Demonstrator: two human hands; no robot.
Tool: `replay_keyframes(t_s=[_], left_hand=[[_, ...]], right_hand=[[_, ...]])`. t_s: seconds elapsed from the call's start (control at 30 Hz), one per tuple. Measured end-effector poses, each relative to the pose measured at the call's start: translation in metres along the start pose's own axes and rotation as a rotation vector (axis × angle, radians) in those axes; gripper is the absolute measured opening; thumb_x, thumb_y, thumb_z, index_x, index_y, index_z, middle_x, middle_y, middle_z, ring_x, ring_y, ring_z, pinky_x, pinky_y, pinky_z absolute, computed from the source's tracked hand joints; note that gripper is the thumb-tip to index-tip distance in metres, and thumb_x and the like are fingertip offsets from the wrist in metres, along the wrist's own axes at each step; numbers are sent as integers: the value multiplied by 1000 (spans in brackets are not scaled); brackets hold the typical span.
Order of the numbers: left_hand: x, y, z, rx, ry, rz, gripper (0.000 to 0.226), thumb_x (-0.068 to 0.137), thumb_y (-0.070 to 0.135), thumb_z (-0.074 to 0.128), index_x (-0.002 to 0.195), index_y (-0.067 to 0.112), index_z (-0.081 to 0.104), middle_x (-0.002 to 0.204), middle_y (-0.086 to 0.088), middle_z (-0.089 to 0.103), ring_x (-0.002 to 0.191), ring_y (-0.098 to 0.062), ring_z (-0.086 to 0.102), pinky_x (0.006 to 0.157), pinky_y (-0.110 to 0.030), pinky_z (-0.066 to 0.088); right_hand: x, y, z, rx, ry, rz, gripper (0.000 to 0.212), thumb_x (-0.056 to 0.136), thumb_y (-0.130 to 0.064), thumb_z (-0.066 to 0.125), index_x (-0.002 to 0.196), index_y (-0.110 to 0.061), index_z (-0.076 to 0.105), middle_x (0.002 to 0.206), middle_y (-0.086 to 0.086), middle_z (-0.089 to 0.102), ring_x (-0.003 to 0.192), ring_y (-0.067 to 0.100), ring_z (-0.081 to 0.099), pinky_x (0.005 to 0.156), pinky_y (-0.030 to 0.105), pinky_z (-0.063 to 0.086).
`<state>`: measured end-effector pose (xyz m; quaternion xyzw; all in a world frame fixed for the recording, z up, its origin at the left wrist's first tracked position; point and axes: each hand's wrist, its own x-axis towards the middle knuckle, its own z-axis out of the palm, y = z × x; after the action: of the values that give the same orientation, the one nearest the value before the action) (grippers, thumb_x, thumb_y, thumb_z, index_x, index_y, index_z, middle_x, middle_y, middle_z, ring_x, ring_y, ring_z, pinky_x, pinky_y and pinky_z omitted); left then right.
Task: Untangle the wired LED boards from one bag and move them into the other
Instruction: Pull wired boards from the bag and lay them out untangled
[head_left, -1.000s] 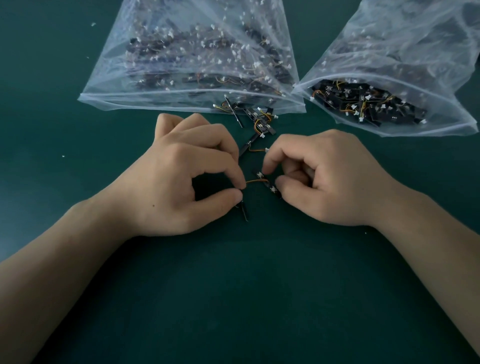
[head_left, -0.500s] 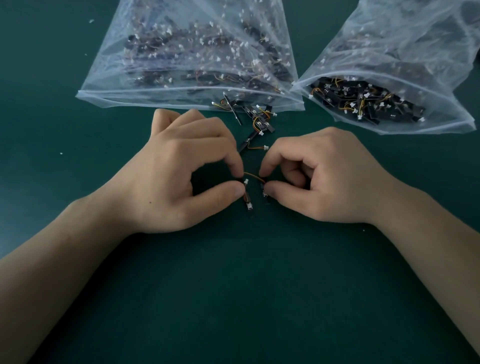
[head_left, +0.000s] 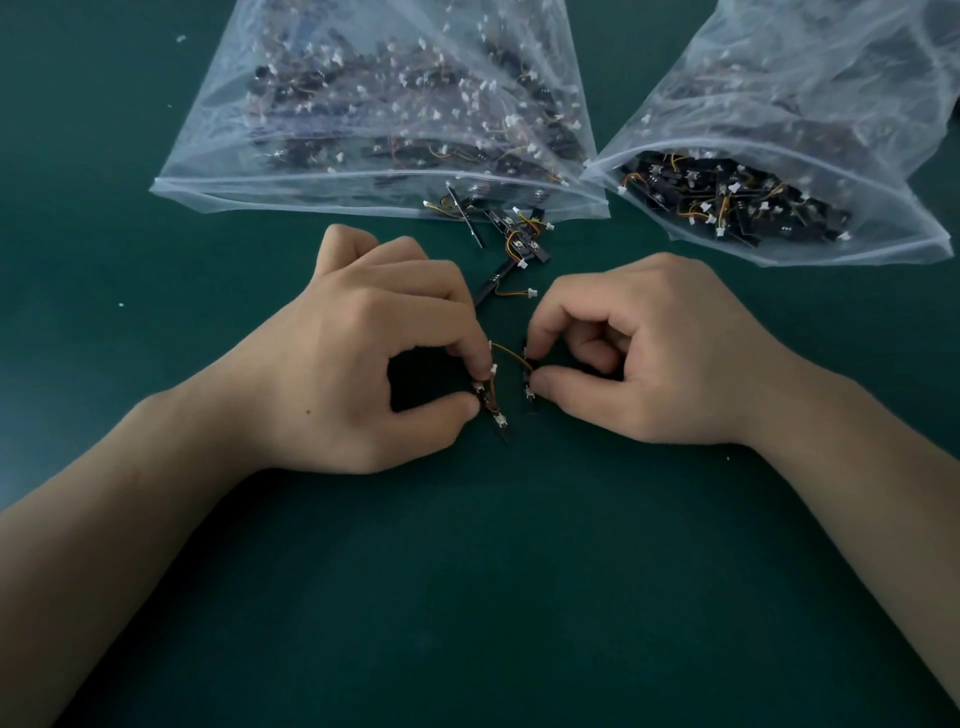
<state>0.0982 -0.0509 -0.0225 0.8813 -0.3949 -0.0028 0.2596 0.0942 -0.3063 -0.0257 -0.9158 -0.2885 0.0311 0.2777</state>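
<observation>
Fingers (head_left: 460, 407) of left hand (head_left: 358, 358) and right hand (head_left: 660, 353) pinch 2 tangled boards (head_left: 491, 408); far-edge left bag (head_left: 285, 189) looks packed, plenty left.

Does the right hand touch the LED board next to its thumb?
Touching. The head view shows the right hand pinching the LED board between thumb tip and forefinger tip.

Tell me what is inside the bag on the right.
Inside the right bag, a pile of black LED boards with orange wires and white connectors shows at its open mouth. Deeper in, the crumpled film blurs whatever else it holds.
</observation>
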Motion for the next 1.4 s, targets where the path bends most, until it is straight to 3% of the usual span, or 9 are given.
replay_keyframes(t_s=[0.17, 0.5, 0.8, 0.9, 0.97, 1.07, 1.17, 1.3, 1.4], left_hand=[[2, 7, 6, 71, 50, -17, 37, 87, 66, 69, 85, 29, 70, 90, 14, 62, 86, -15, 55, 91, -40, 26], [0, -5, -3, 82, 64, 3, 21, 82, 51, 77, 90, 32, 71, 93, 17, 66, 88, -14, 57, 90, -43, 26], [-2, -8, -6, 43, 27, 53, 46, 78, 58, 73, 112, 29, 67, 94, 18, 58, 89, -11, 57, 92, -41, 29], [0, -9, -8, -21, 129, 38, 45, 89, 60, 64, 110, 21, 69, 92, 13, 60, 90, -10, 57, 91, -40, 33], [2, -11, -9, -44, 277, -35, 30, 96, 44, 62, 103, 15, 70, 87, 9, 63, 86, -11, 57, 87, -39, 39], [3, -20, -5, 55, 400, -181, 14, 93, 28, 67, 98, 15, 71, 85, 7, 63, 79, -10, 50, 86, -40, 45], [2, -28, -3, 80, 345, -307, 18, 88, 32, 65, 101, 20, 71, 90, 9, 63, 83, -10, 51, 89, -40, 48], [3, -28, -5, 35, 258, -338, 21, 82, 33, 66, 101, 25, 71, 90, 14, 61, 85, -5, 52, 82, -23, 42], [3, -28, -7, 49, 188, -325, 24, 80, 35, 68, 103, 27, 71, 92, 15, 59, 88, -11, 53, 86, -25, 39]], right_hand=[[0, 0, -1, 24, 10, -10, 17, 87, -51, 68, 97, -36, 69, 57, -8, 48, 60, 15, 54, 58, 29, 37], [0, 4, 0, 58, -6, -46, 11, 84, -45, 76, 89, -35, 74, 52, -7, 45, 57, 18, 52, 57, 30, 41], [-1, 5, 2, 37, -13, -165, 8, 88, -37, 77, 92, -31, 78, 61, -9, 52, 60, 10, 52, 56, 37, 46], [-2, 5, 3, 43, 89, -212, 8, 92, -29, 76, 93, -22, 79, 65, -7, 58, 59, 9, 51, 57, 29, 44], [0, 7, 0, 58, 245, -179, 9, 95, -21, 73, 91, -15, 78, 66, -4, 63, 58, 9, 54, 59, 19, 40], [6, 11, 0, -1, 311, -73, 10, 96, -23, 73, 99, -16, 78, 63, -5, 60, 57, 9, 54, 58, 28, 45], [10, 9, 6, -105, 216, -2, 19, 96, -38, 69, 112, -29, 75, 63, -13, 53, 60, 5, 53, 59, 34, 50], [11, 7, 6, -115, 216, 11, 8, 96, -35, 68, 91, -31, 73, 65, -12, 57, 64, 8, 56, 57, 36, 50], [12, 8, 7, -90, 218, -7, 9, 98, -31, 66, 91, -27, 71, 66, -14, 57, 63, 9, 56, 57, 35, 49]])
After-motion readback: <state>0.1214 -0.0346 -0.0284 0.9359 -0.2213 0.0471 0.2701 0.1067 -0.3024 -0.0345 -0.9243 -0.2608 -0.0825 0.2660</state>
